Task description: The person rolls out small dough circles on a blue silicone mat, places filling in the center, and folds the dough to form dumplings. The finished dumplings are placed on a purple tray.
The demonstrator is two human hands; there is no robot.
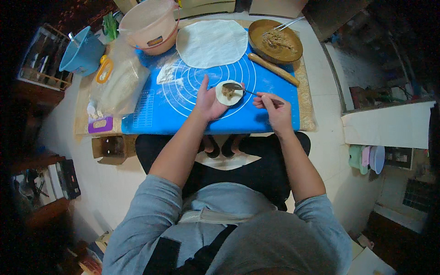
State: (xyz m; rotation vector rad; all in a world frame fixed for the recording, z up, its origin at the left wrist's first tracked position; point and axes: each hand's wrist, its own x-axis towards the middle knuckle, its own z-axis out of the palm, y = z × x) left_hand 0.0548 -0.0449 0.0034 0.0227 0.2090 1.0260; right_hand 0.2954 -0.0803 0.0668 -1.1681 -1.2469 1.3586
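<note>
On the palm and fingers of my left hand point(212, 104) rests a round, pale dough wrapper point(225, 100), held over a blue silicone kneading mat point(161, 118). A small mound of brown minced filling point(227, 92) lies on the wrapper. My right hand point(276, 110) grips the handle of a metal spoon point(235, 86), whose bowl touches the filling. At the back right of the mat is a bowl of filling point(254, 44) with metal utensils point(283, 26) leaning in it. A wooden rolling pin point(273, 69) lies just in front of that bowl.
A white cloth point(211, 43) lies at the mat's back edge, beside a large pinkish basin point(146, 25). Loose flour point(167, 74) dusts the mat. Left of it are a flour bag point(120, 86), a purple-handled scraper point(100, 125) and a blue bucket point(82, 51).
</note>
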